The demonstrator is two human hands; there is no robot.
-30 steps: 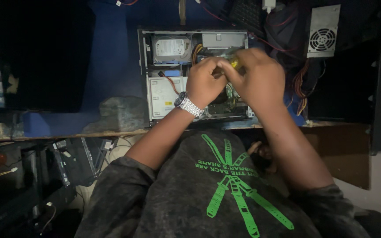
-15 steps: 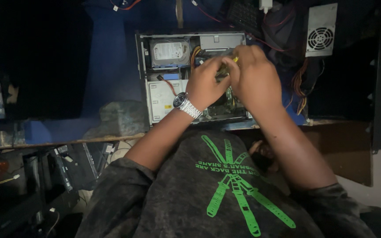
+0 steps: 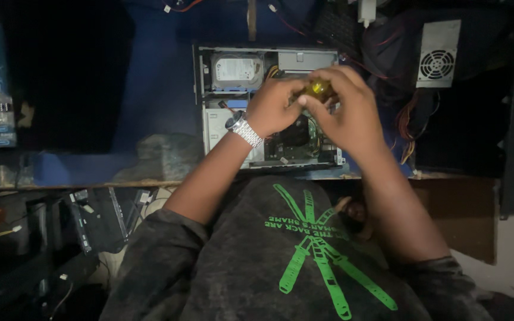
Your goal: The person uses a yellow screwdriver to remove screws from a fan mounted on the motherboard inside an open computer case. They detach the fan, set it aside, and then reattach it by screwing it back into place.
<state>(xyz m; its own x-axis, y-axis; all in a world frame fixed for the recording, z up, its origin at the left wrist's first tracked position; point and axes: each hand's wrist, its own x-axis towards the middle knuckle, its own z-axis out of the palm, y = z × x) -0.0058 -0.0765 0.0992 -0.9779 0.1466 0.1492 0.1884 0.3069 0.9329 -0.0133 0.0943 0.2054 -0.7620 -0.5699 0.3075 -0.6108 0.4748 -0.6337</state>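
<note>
At the table's (image 3: 78, 163) near edge lies an open computer case (image 3: 267, 107). Above its middle, the left hand (image 3: 275, 107) and right hand (image 3: 346, 116) both close around a yellow screwdriver handle (image 3: 318, 89). A slip could likely jab the circuit board (image 3: 295, 139) or snag the cables (image 3: 408, 119) to the right.

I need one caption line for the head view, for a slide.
Both hands, left hand and right hand, grip a yellow screwdriver handle over an open computer case.
</note>
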